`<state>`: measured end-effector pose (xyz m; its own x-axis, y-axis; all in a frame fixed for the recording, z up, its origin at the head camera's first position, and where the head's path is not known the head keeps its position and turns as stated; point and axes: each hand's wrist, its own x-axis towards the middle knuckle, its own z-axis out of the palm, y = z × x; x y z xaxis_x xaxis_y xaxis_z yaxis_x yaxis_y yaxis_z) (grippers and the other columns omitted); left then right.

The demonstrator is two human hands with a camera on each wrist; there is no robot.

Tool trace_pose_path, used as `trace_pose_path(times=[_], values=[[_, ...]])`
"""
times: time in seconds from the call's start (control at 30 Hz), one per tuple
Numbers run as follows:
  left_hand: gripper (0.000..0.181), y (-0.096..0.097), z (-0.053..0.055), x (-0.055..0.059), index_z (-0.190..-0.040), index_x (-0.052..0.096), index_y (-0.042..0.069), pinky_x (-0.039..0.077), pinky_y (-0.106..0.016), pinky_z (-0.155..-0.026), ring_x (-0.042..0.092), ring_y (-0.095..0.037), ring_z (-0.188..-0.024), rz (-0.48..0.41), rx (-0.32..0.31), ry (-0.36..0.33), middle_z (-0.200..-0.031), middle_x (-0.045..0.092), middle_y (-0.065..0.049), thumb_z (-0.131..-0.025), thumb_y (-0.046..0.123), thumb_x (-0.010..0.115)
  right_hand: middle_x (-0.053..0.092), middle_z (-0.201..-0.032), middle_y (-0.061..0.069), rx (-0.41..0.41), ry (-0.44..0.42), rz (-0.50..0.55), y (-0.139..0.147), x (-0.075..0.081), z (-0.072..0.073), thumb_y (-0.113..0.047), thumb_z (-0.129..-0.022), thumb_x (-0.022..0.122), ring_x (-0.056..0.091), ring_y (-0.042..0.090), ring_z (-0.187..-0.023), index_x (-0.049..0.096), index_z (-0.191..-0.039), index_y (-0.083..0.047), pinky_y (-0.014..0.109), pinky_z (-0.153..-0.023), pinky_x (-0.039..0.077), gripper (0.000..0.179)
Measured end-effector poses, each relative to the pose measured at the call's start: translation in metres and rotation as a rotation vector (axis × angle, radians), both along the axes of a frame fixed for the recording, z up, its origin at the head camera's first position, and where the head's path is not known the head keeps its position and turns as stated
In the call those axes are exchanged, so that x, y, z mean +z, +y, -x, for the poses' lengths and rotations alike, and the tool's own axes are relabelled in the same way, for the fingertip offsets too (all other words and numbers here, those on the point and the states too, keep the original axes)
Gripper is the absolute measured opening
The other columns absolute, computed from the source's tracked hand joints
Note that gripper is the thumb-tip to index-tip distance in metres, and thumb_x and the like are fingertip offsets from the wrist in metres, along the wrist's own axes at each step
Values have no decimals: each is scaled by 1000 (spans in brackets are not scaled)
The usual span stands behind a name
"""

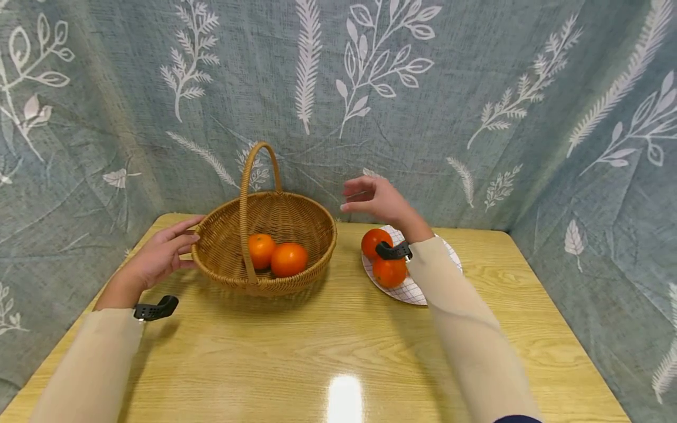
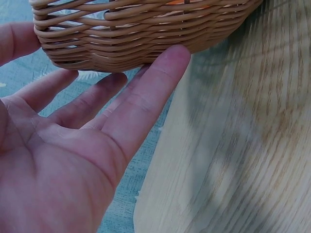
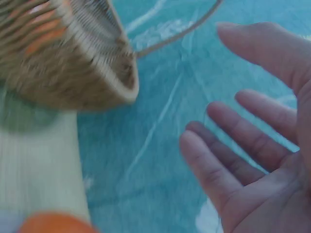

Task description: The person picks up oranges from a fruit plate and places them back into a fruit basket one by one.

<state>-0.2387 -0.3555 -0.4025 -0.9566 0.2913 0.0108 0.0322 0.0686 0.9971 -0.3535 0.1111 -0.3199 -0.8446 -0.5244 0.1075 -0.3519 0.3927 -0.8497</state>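
Note:
A brown wicker basket point(image 1: 312, 214) with a tall hooped handle point(image 1: 244, 214) stands at the left of the table, two oranges point(image 1: 289, 259) lying inside. My left hand point(image 1: 164, 251) touches the basket's outer left side with extended fingers; in the left wrist view its fingertips point(image 2: 170, 58) meet the woven wall from below. My right hand point(image 1: 378, 201) hangs in the air right of the basket, thumb apart from the fingers, holding nothing. Below it, two more oranges point(image 1: 389, 273) rest on a white plate with a checked pattern point(image 1: 415, 294), partly hidden by the right wrist.
Both stand on a light wooden table point(image 1: 264, 358). A blue-grey curtain with white leaf prints point(image 1: 254, 76) hangs close behind the table and along both sides. A black band with a small device point(image 1: 157, 308) sits on each wrist.

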Motion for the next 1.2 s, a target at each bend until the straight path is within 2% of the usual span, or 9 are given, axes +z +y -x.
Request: trace_pose_path(times=[0.1, 0.27, 0.43, 0.57, 0.77, 0.87, 1.0, 1.1, 1.2], values=[[67, 0, 0, 0, -166, 8, 7, 62, -31, -81, 70, -6, -107, -7, 1, -5, -124, 64, 12, -112, 21, 45, 65, -138, 12, -54, -12, 69, 21, -8, -6, -23, -90, 82, 63, 27, -127, 64, -138, -13, 44, -107, 52, 53], [67, 0, 1, -2, -166, 7, 5, 62, -33, -80, 71, -8, -105, -36, -4, -1, -122, 65, 10, -112, 18, 45, 65, -139, 11, -128, 2, 113, 53, -24, -16, -23, -90, 82, 61, 31, -131, 65, -136, -10, 41, -107, 53, 51], [68, 2, 0, -1, -166, 7, 5, 63, -33, -80, 71, -8, -104, -35, -1, 4, -121, 63, 8, -112, 19, 45, 65, -137, 16, -133, 28, 181, 85, -46, -23, -12, -90, 80, 64, 33, -126, 64, -135, -2, 33, -104, 55, 48], [68, 2, -2, 0, -166, 7, 6, 62, -32, -81, 71, -7, -104, -13, 4, 1, -123, 62, 10, -112, 21, 46, 65, -137, 18, -141, 45, 222, 107, -63, -29, -8, -90, 80, 62, 29, -130, 64, -135, 1, 40, -114, 47, 49], [68, 1, -2, 1, -166, 6, 7, 62, -30, -81, 70, -6, -106, -3, -3, 3, -125, 61, 12, -112, 22, 44, 56, -148, 14, -173, 22, 252, 132, -88, -35, -8, -89, 80, 41, 26, -148, 59, -142, -1, 50, -127, 25, 57], [67, 1, -2, -1, -166, 7, 7, 62, -30, -81, 70, -6, -107, -13, -12, 9, -125, 61, 11, -112, 21, 44, 53, -152, 10, -153, -16, 249, 141, -100, -37, -7, -90, 79, 35, 28, -152, 56, -145, -2, 52, -127, 23, 60], [66, 0, 0, -3, -166, 8, 7, 62, -31, -81, 70, -7, -107, -36, -19, 12, -125, 62, 11, -112, 19, 43, 42, -159, 20, -102, -52, 250, 148, -112, -37, -1, -90, 77, 31, 37, -152, 46, -151, 4, 56, -126, 22, 69], [66, 0, 1, -4, -166, 8, 8, 62, -31, -81, 70, -7, -107, -44, -15, 10, -126, 62, 11, -112, 19, 44, 32, -163, 27, -84, -80, 251, 150, -117, -36, 2, -89, 77, 29, 42, -152, 38, -154, 6, 47, -125, 28, 76], [66, 0, 1, -3, -166, 8, 8, 62, -31, -81, 70, -6, -107, -41, -9, 5, -127, 60, 11, -112, 20, 44, 30, -164, 27, -84, -109, 243, 152, -122, -34, 2, -89, 77, 28, 42, -153, 35, -156, 4, 26, -117, 40, 80]])
